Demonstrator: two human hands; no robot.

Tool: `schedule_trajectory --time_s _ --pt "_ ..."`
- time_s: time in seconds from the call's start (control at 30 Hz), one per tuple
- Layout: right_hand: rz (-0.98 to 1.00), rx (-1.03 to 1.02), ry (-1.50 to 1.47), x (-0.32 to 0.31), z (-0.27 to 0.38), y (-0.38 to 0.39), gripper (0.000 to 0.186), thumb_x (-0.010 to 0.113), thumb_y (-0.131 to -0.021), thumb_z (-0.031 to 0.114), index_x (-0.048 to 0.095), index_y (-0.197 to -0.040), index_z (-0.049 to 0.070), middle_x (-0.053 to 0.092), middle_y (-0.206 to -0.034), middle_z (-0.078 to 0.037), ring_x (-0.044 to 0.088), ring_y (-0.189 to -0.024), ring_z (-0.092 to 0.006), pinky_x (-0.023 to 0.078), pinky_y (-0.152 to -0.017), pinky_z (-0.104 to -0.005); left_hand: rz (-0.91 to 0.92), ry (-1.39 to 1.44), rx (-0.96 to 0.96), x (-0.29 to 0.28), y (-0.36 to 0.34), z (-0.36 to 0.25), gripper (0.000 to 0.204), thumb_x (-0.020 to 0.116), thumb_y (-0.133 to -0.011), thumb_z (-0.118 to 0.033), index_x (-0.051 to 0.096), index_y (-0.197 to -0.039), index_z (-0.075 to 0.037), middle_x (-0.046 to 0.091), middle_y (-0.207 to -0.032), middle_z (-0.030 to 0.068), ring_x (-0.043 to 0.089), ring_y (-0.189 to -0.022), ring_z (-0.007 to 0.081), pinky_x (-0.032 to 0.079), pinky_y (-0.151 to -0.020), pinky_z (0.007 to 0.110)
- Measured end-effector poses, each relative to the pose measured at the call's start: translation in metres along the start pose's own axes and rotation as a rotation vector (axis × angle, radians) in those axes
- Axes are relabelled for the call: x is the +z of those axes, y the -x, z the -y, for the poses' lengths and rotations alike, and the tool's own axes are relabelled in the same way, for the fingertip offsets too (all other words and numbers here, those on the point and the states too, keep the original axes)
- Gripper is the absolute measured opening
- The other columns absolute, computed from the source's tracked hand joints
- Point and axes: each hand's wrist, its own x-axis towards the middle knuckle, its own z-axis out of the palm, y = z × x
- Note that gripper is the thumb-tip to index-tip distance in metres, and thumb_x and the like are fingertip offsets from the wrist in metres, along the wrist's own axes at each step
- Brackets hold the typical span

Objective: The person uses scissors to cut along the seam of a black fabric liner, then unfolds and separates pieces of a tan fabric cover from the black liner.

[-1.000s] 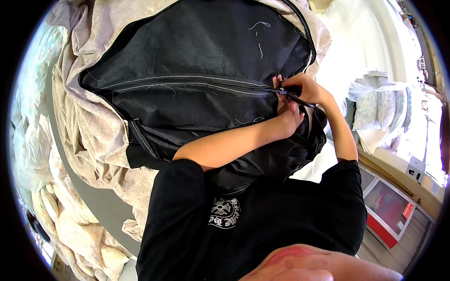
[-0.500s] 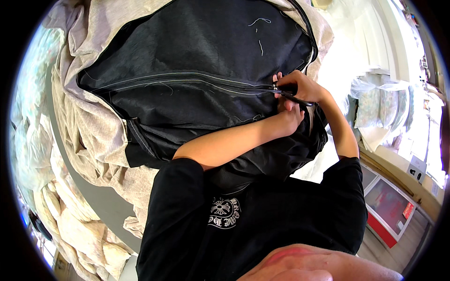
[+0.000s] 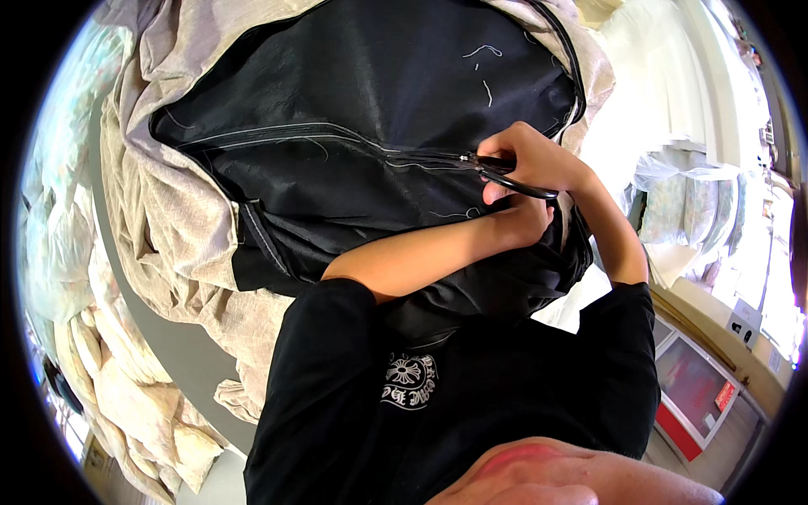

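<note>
My right hand (image 3: 532, 160) is closed round the black handles of a pair of scissors (image 3: 513, 182). Their pivot and narrow blades point left, lying along a white-stitched seam (image 3: 295, 129) in a black fabric lining (image 3: 353, 76). Just below the scissors, my left hand (image 3: 523, 222) is curled in against the black cloth. Its fingers are partly hidden by the right hand and the handles, so what they grip cannot be made out. Beige woven fabric (image 3: 181, 202) surrounds the lining. Loose pale thread ends (image 3: 483, 52) lie on the black cloth.
A grey table edge (image 3: 181, 345) curves along the left. Beyond it are cream cushion-like pieces (image 3: 135, 379) and stuffed clear plastic bags (image 3: 59, 227). To the right are white sheeting (image 3: 652, 84), wrapped bundles (image 3: 694, 206) and a red-and-white framed box (image 3: 694, 387).
My right hand has moved slightly left with the scissors, whose blades now lie farther along the seam. The fingertips seen beyond the pivot earlier are out of sight. The whole view has shifted slightly.
</note>
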Motion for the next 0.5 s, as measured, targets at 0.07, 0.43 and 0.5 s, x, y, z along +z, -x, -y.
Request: schedule_trajectory --time_s 0.07,0.43,0.5 --pt "0.019 0.003 0.010 -0.002 0.001 0.000 0.063 0.089 -0.064 0.052 0.060 -0.078 -0.002 0.048 -0.061 0.001 0.042 -0.061 -0.0071 0.033 -0.055 -0.0281 -0.085 -0.044 0.141 -0.007 -0.002 0.000 0.051 0.033 -0.100 -0.045 0.054 -0.134 -0.013 0.055 -0.139 0.0017 0.047 -0.129 0.0126 0.026 -0.111 0.036" --pt "-0.096 -0.137 0.322 -0.014 -0.009 0.016 0.034 0.077 -0.070 0.016 0.068 -0.096 -0.004 0.067 -0.074 -0.015 0.064 -0.068 -0.0284 0.048 -0.067 -0.0307 0.082 0.046 0.098 -0.040 -0.006 -0.008 0.065 0.032 -0.100 -0.048 0.052 -0.134 0.003 0.056 -0.138 0.0159 0.048 -0.129 0.0278 0.027 -0.112 0.043" --pt "-0.177 -0.180 0.355 -0.010 -0.003 0.016 0.042 0.082 -0.069 0.024 0.068 -0.098 -0.004 0.064 -0.072 -0.017 0.062 -0.065 -0.0298 0.047 -0.063 -0.0323 0.041 -0.007 0.046 -0.042 -0.002 -0.007 0.062 0.034 -0.100 -0.047 0.056 -0.129 0.003 0.059 -0.133 0.0158 0.051 -0.125 0.0279 0.030 -0.110 0.044"
